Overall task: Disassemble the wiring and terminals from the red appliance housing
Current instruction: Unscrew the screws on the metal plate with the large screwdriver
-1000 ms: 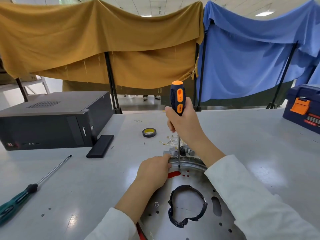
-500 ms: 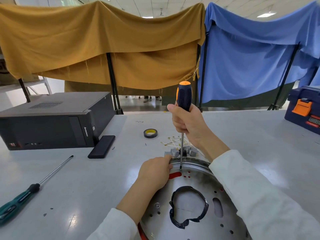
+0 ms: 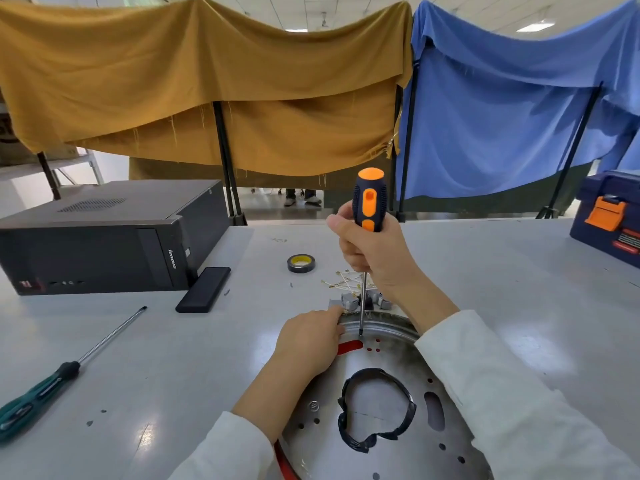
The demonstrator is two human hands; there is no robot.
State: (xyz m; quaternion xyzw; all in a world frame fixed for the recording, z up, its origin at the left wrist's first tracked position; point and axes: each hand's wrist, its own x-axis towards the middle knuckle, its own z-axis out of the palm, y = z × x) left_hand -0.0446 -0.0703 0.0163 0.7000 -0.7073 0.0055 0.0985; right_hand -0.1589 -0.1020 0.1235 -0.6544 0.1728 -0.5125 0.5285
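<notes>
Two hands: right hand [image 3: 372, 251] fingers wrap screwdriver [image 3: 369, 199], tip on housing [image 3: 398, 362]; left hand [image 3: 308, 341] fingers clasp rim.

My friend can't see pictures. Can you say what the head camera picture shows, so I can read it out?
A person's right hand holds an orange-and-black screwdriver upright, its tip on a round metal plate near the far rim, while the left hand rests on that rim. A green screwdriver, a tape roll and a black computer lie on the table.

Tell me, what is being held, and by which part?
The right hand grips the orange-and-black screwdriver by its handle. The left hand rests on the metal plate's rim; any grip is unclear.
</notes>
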